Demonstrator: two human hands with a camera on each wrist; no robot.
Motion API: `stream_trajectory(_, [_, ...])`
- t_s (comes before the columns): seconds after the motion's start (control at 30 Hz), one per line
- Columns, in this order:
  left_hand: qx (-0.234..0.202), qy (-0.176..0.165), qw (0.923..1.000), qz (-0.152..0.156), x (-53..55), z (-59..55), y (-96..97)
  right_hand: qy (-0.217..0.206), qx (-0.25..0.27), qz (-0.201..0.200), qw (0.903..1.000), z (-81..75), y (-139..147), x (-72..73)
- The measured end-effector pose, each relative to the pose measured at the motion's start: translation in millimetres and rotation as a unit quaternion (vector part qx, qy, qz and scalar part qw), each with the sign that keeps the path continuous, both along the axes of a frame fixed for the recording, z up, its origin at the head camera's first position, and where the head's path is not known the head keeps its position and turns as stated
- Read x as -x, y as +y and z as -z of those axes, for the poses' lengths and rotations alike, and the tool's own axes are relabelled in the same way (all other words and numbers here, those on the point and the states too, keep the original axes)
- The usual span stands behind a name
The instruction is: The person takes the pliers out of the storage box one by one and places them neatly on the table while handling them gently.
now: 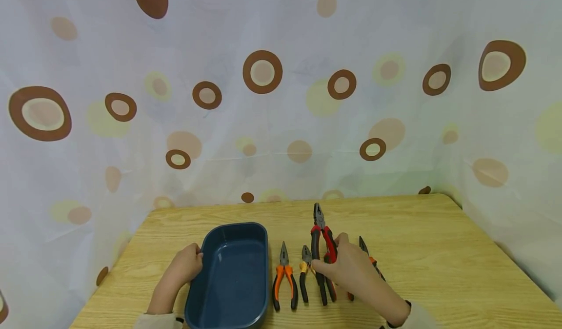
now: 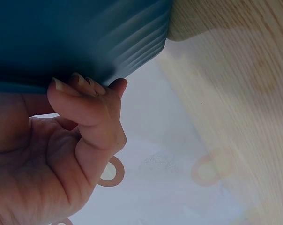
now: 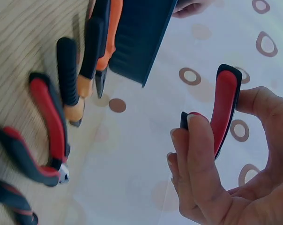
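In the head view my left hand (image 1: 186, 263) grips the left rim of a dark blue plastic bin (image 1: 234, 275), which holds nothing. The left wrist view has those fingers (image 2: 83, 101) bent over the bin's edge. My right hand (image 1: 353, 268) holds a pair of combination pliers (image 1: 330, 243) with red and black handles above the table, jaws pointing away from me. One red handle (image 3: 226, 101) sits between thumb and fingers in the right wrist view. Orange-and-black needle-nose pliers (image 1: 279, 274) lie beside the bin, then yellow-and-black pliers (image 1: 303, 277) partly behind the raised pair.
Red-and-black cutters (image 3: 50, 105) lie on the table under my right hand. Another pair of dark-jawed pliers (image 1: 363, 246) lies to its right, partly covered by the hand. A spotted white curtain (image 1: 263, 124) hangs behind the wooden table (image 1: 421, 251).
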State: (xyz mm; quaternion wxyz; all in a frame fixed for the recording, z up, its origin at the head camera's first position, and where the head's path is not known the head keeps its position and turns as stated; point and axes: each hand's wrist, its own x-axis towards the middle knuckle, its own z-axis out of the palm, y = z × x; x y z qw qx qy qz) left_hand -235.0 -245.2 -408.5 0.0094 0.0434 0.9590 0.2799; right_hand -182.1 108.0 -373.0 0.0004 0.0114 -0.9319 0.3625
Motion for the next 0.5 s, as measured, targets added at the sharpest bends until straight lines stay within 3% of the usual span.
stream_trajectory(0.27, [0.010,0.005,0.9999,-0.001,1.0,-1.1,-0.5,0.013,-0.019,0.005,0.9997,4.7,26.3,7.2])
stream_trajectory(0.5, [0.007,0.001,1.0000,0.003,1.1,-1.6,-0.2,-0.003,-0.041,0.010,0.9991,3.6,48.5,10.1])
